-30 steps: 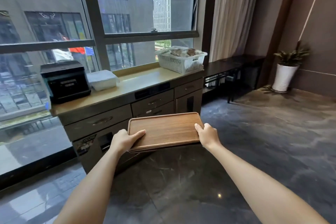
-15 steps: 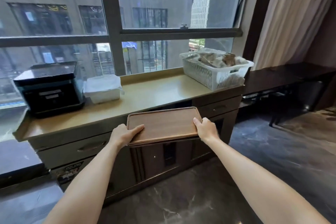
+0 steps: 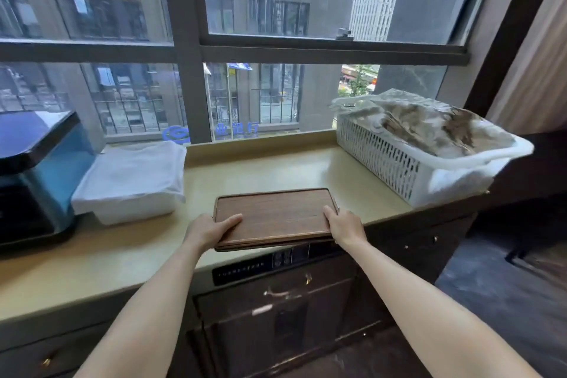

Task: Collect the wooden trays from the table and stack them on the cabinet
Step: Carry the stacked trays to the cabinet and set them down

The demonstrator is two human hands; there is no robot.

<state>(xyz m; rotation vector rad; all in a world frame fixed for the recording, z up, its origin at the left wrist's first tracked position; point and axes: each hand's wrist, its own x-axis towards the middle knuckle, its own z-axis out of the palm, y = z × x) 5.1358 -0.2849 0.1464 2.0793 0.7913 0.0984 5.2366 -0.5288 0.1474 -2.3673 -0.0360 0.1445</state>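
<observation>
A stack of brown wooden trays (image 3: 276, 215) is held level over the front edge of the cabinet's beige top (image 3: 276, 169), its near edge jutting out past the counter. My left hand (image 3: 208, 228) grips the stack's left short side, thumb on the top tray. My right hand (image 3: 343, 224) grips the right short side the same way. Layered edges show at the stack's front. Whether the stack rests on the counter or hovers just above it I cannot tell.
A white lidded plastic box (image 3: 129, 181) sits to the left, beside a dark appliance (image 3: 33, 175). A white slotted basket (image 3: 423, 150) with bagged items stands at the right end. A window runs behind. Dark drawers (image 3: 285, 294) are below the counter.
I have walked up to the cabinet, which now fills the view. The trays have moved from in front of the drawers up and forward over the counter's front edge.
</observation>
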